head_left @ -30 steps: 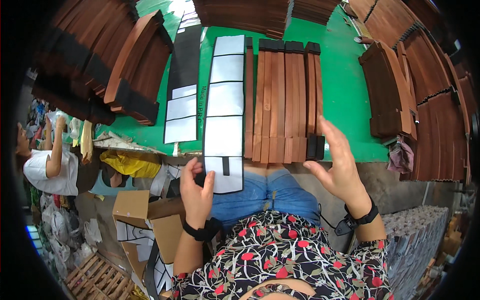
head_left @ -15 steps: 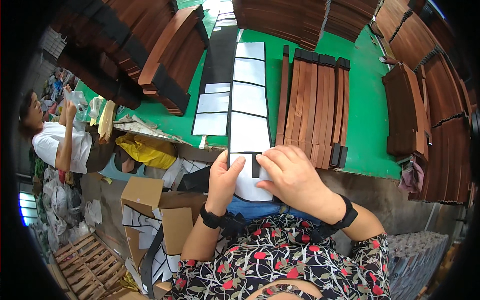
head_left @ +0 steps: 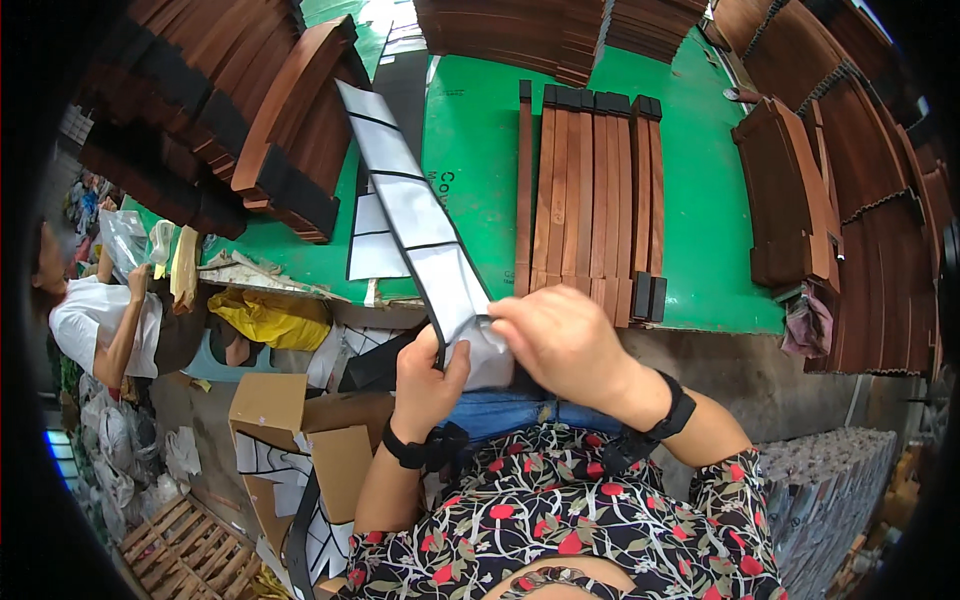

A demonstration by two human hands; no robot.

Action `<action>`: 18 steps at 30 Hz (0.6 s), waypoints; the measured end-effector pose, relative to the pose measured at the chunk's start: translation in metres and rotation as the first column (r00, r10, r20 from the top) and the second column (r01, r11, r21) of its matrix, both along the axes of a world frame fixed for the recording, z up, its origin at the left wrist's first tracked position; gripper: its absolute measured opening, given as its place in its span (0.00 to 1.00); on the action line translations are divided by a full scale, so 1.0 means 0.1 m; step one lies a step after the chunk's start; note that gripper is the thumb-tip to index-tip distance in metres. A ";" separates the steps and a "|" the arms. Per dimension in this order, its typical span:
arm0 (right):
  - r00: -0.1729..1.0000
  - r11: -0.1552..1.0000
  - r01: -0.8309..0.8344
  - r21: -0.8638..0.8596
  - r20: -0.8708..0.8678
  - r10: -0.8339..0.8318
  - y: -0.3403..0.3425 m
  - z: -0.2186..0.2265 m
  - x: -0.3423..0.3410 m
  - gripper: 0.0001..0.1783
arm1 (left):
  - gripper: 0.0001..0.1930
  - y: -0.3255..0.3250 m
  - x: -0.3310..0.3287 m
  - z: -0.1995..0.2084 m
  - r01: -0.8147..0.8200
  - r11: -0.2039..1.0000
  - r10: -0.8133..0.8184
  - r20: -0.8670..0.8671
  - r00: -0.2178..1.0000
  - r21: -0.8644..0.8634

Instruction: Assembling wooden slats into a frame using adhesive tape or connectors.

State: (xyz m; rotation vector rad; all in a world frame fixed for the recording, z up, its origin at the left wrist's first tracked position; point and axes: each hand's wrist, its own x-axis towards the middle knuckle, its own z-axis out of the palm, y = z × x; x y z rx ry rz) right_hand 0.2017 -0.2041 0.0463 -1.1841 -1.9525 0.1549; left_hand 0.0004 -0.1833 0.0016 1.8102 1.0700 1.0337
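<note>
The left hand (head_left: 425, 378) gripped the white strip (head_left: 440, 268) by its left edge, thumb uppermost; the right hand (head_left: 568, 338) pinched its near end, apparently to steady limp material. The far length slanted above the green tabletop (head_left: 480, 130). An open cardboard box (head_left: 268, 398) contained black-lined white pieces (head_left: 270, 459).

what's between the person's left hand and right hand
The lower end of the white panelled strip, as the head view shows: the left hand grips its left edge, and the right hand pinches it on the other side.
</note>
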 end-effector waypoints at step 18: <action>0.967 0.967 0.250 -0.047 -0.027 -0.252 -0.77 -0.12 1.02 0.24 | 0.12 -0.70 -1.37 -0.83 -0.652 0.737 0.440 -0.607 0.662 -0.176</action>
